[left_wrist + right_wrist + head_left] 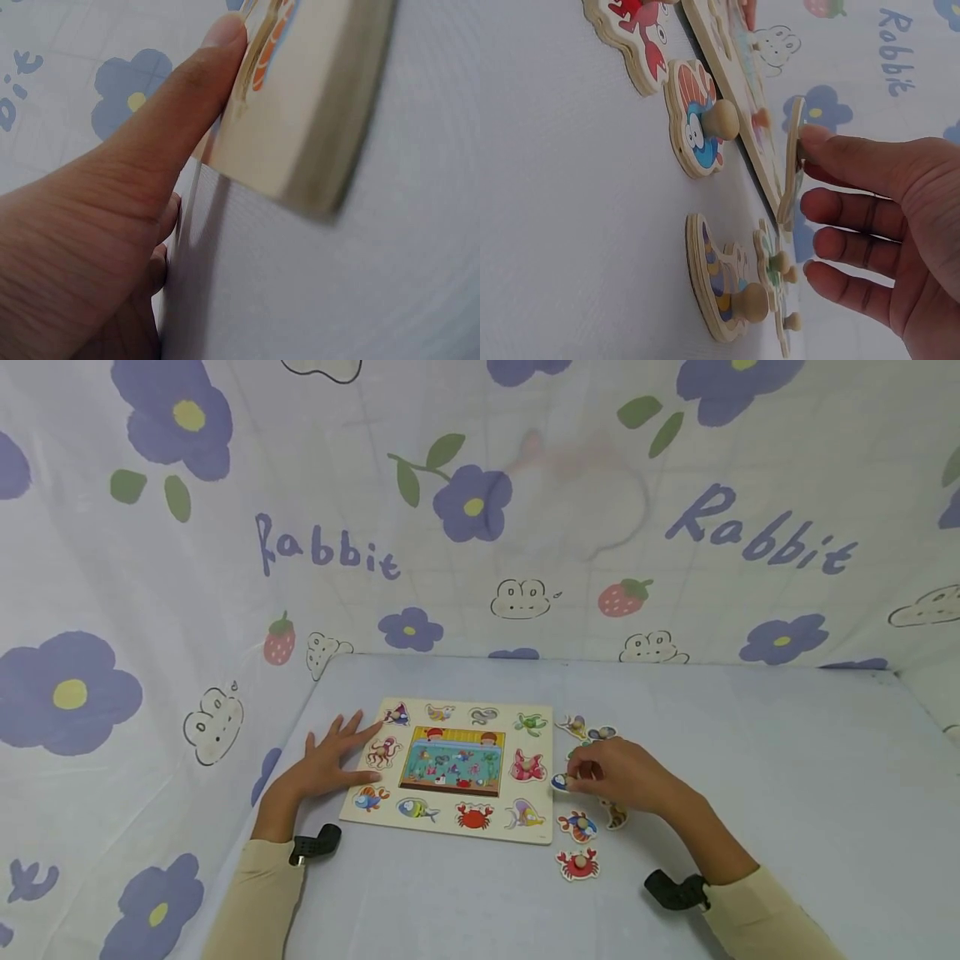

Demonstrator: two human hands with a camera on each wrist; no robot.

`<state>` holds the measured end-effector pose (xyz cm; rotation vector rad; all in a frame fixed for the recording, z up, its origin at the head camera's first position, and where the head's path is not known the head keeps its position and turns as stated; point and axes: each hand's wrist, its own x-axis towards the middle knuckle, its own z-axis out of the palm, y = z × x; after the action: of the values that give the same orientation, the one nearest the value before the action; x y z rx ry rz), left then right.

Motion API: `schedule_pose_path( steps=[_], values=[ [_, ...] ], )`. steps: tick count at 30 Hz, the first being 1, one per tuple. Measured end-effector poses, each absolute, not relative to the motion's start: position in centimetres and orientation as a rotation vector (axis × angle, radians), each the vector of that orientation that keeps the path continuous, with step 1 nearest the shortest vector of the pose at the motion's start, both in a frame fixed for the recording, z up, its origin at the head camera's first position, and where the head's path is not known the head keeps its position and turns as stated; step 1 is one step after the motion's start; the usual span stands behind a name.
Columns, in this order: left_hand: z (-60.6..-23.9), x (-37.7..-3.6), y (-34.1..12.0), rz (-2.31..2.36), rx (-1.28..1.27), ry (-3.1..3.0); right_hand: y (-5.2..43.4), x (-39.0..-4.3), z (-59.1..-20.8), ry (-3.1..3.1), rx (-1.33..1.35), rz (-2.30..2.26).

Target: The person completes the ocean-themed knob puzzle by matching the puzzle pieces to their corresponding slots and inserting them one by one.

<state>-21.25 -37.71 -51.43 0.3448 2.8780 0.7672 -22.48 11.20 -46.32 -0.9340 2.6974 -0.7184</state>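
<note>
A pale counter (750, 760) carries a puzzle board (450, 827). Just right of the board's right edge, the right hand (626, 774) pinches a small puzzle piece (559, 782), tipped up on edge. The left hand (330, 760) presses flat against the board's left edge.

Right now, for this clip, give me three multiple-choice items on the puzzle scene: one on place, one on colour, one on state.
1. Where does the left hand rest?
A. on the board's left edge
B. on the loose pieces
C. off the table

2. What colour is the loose crab piece nearest the person?
A. blue
B. red
C. green

3. How does the right hand hold its small piece?
A. flat under the palm
B. pinched and tilted on edge
C. not touching it

Key: 1 A, its thumb lies along the puzzle board; 2 B, head view shows red; 3 B, right wrist view shows the fingers gripping its knob.
</note>
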Motion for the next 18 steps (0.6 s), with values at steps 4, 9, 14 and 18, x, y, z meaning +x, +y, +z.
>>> schedule_pose_path(
  steps=[4,9,14,18],
  values=[
    [-51.4,-21.3,-37.7,0.753,0.334,2.877,11.0,-22.3,-46.1,2.72,-0.947,-0.725],
    [-51.4,-21.4,-37.8,0.754,0.343,2.879,10.7,-22.1,-45.8,2.747,-0.977,-0.724],
    [-51.5,-21.4,-37.9,0.762,0.344,2.877,10.1,-21.5,-45.2,2.759,-0.993,-0.744],
    [-51.8,-21.4,-37.9,0.751,0.347,2.875,9.4,-21.0,-45.0,2.782,-1.013,-0.71]
  ],
)
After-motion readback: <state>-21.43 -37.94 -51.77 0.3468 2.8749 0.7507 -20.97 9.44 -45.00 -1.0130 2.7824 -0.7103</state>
